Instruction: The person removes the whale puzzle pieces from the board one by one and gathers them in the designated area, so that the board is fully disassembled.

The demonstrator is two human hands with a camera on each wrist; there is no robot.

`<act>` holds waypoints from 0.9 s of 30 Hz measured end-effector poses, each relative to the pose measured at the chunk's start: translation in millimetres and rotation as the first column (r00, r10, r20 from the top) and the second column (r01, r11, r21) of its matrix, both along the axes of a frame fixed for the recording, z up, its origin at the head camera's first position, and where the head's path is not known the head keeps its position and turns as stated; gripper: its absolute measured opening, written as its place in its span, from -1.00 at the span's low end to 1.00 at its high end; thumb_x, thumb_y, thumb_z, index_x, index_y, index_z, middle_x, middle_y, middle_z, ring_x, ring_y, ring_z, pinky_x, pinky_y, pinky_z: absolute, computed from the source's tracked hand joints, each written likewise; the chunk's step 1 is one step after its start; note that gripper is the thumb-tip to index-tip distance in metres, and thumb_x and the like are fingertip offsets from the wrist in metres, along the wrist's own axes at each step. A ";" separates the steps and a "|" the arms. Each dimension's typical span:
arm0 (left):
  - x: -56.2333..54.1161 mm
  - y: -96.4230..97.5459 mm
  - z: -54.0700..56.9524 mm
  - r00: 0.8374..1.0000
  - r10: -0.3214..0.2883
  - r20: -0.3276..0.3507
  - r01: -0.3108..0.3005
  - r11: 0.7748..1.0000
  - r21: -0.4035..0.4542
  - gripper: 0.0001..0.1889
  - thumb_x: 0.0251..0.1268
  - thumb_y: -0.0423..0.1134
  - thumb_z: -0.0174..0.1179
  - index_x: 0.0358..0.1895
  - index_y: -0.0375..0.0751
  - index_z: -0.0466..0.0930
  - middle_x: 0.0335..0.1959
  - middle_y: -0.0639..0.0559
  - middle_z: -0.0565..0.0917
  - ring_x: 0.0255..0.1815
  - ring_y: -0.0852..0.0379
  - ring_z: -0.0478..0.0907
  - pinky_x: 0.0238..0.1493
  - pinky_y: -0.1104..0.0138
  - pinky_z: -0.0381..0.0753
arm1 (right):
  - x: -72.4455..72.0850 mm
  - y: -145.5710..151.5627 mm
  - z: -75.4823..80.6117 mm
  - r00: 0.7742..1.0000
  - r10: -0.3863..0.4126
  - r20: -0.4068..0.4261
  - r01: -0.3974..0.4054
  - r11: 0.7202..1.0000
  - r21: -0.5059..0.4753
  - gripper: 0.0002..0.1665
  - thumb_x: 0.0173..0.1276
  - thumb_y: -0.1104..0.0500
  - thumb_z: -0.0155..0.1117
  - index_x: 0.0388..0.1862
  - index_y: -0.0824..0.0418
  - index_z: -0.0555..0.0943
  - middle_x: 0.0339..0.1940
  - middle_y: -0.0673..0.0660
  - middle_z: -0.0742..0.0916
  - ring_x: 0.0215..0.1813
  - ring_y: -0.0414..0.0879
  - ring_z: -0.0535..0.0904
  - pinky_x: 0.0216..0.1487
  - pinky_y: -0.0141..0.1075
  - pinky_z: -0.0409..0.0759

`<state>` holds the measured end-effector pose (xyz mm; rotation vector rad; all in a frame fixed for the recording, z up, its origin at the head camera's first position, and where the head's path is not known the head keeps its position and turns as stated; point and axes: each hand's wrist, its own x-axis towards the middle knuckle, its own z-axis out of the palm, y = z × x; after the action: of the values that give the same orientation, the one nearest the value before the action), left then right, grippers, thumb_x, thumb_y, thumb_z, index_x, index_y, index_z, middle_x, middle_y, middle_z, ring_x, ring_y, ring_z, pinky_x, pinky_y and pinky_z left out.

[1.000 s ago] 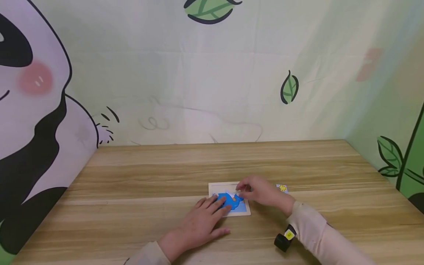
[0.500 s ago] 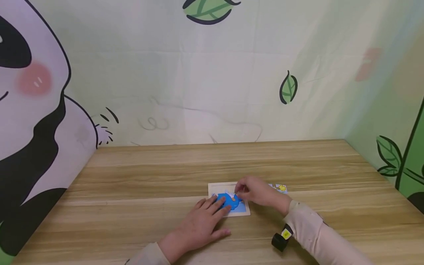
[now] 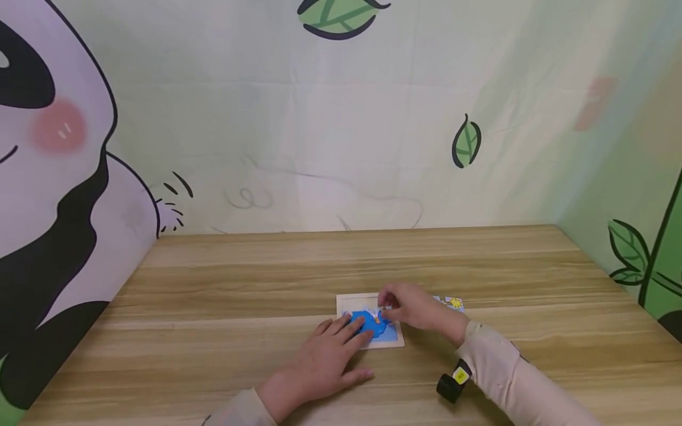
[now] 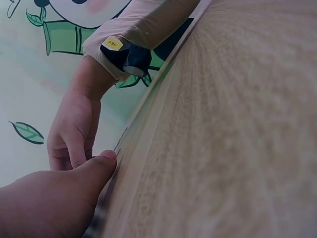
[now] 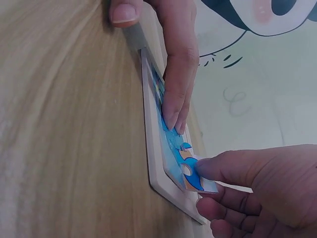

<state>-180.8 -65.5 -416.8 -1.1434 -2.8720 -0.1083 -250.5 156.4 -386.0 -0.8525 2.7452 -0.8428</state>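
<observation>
A small picture puzzle in a pale frame [image 3: 341, 303] lies on the table, showing a blue whale-like shape [image 3: 364, 324]. My left hand [image 3: 322, 361] rests with extended fingers on the left part of the picture. In the right wrist view, the fingers of that left hand [image 5: 179, 54] press on the blue area. My right hand [image 3: 418, 307] pinches a puzzle piece [image 5: 192, 173] with a blue tail between thumb and fingers. That piece is tilted up at the puzzle's right end, above the frame. In the left wrist view the puzzle itself is hidden.
Beyond my right wrist lies a piece with a yellow sun [image 3: 455, 303], partly covered by the hand. The wooden table [image 3: 224, 284] meets a printed backdrop [image 3: 351, 130] at its far edge. A black wrist camera [image 3: 452, 387] hangs under my right sleeve.
My right hand has shifted slightly left, uncovering more beside the sun piece. The blue tail at the puzzle's right side now sits at a different angle. My left hand stays in place.
</observation>
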 end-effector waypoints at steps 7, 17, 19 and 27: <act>-0.1 -0.6 -1.7 1.000 -0.004 -0.010 0.004 1.000 -0.002 -0.31 0.36 0.37 -0.18 0.43 0.09 0.26 0.49 0.03 0.27 0.51 -0.05 0.19 0.41 0.00 0.31 | 0.2 0.4 3.1 0.998 0.012 0.056 -0.009 0.999 -0.054 -0.95 0.33 0.33 0.22 -0.26 0.26 0.61 -0.41 0.02 0.65 -0.35 -0.24 0.47 -0.30 -0.48 0.50; 0.8 0.0 -0.8 1.000 -0.005 -0.026 0.005 1.000 -0.012 -0.31 0.36 0.36 -0.17 0.43 0.08 0.27 0.49 0.03 0.26 0.51 -0.06 0.19 0.40 0.00 0.31 | -1.3 5.3 6.6 0.998 0.049 0.036 -0.045 0.993 -0.108 -0.96 0.31 0.33 0.24 -0.28 0.28 0.62 -0.36 0.06 0.70 -0.31 -0.25 0.51 -0.23 -0.47 0.54; 0.8 0.4 -0.4 1.000 -0.003 -0.024 0.003 1.000 -0.014 -0.31 0.36 0.36 -0.17 0.43 0.08 0.27 0.50 0.03 0.26 0.51 -0.06 0.19 0.41 0.00 0.31 | -1.7 6.4 6.8 0.998 0.056 0.030 -0.052 0.992 -0.111 -0.96 0.31 0.32 0.24 -0.27 0.27 0.63 -0.36 0.06 0.70 -0.31 -0.25 0.51 -0.23 -0.47 0.54; 0.2 0.5 -0.7 1.000 0.003 -0.006 -0.003 1.000 -0.018 -0.32 0.38 0.35 -0.19 0.44 0.09 0.26 0.51 0.03 0.24 0.52 -0.06 0.17 0.42 0.01 0.29 | -3.7 10.0 11.8 0.998 0.048 0.032 -0.044 0.991 -0.126 -0.95 0.30 0.33 0.25 -0.27 0.27 0.63 -0.35 0.08 0.70 -0.31 -0.23 0.51 -0.25 -0.46 0.55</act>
<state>-180.6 -65.0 -417.5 -1.1409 -2.8752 -0.0796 -254.1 166.4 -374.2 -0.9108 2.6550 -1.0202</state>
